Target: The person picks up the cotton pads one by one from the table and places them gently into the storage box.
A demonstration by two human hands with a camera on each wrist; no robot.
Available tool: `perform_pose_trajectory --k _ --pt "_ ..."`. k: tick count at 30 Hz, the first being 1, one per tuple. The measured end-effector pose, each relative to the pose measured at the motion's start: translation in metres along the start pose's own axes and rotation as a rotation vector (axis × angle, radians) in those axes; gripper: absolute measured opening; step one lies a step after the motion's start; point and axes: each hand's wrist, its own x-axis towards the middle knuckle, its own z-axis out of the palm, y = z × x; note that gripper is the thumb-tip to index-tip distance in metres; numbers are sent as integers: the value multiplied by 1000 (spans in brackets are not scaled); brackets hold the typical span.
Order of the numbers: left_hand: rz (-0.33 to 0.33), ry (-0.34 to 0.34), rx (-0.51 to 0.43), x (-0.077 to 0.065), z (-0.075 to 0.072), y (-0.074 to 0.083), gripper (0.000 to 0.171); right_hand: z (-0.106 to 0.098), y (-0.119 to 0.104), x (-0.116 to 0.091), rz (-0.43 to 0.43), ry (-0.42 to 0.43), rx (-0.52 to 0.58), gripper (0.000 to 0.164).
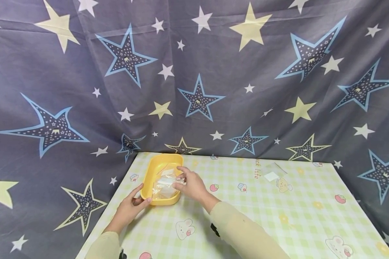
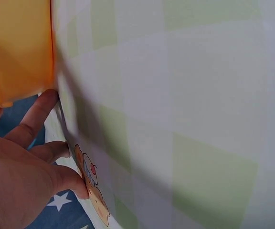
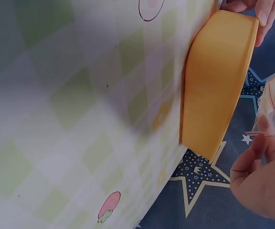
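A yellow plastic tray [image 1: 162, 202] with rounded corners stands at the table's far left. Clear zip bags [image 1: 164, 192] with whitish contents lie in it; what the contents are cannot be made out. My left hand [image 1: 129, 208] holds the tray's near left corner, thumb and a finger at the rim, while other fingers touch the tabletop in the left wrist view. Over the tray's right side, my right hand [image 1: 192, 183] pinches a clear zip bag [image 3: 271, 102] with a red seal line. The right wrist view shows this bag above the rim.
On the right half of the table [image 1: 246, 212] lies another clear bag [image 1: 271, 176] with a white patch. The tablecloth is green checked with cartoon prints. A dark curtain [image 1: 194, 54] with stars hangs right behind the table and along its left side.
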Motion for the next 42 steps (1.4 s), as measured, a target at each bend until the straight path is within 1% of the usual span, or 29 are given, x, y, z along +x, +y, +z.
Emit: perform_pose_trajectory --k 9,12,16,19,21,24,32,42 --pt "3 -1 7 1 0 1 92 14 -2 4 43 12 -7 70" --pt "5 -3 9 1 0 1 92 18 -2 4 45 9 25 71" --pt "2 -7 8 1 0 2 92 22 -2 2 65 -30 93 77" --pt "1 -8 7 0 0 3 92 23 -2 1 77 -57 127 81" --pt "-2 -7 2 0 0 3 92 22 -2 0 79 -62 133 80" --pt "6 -11 5 0 -1 3 93 22 -3 -1 82 -64 138 78" --pt "-15 -4 14 -1 0 0 93 22 -1 -2 86 -65 132 76" --pt "-15 -1 14 -2 1 1 94 24 2 -4 85 -64 153 75"
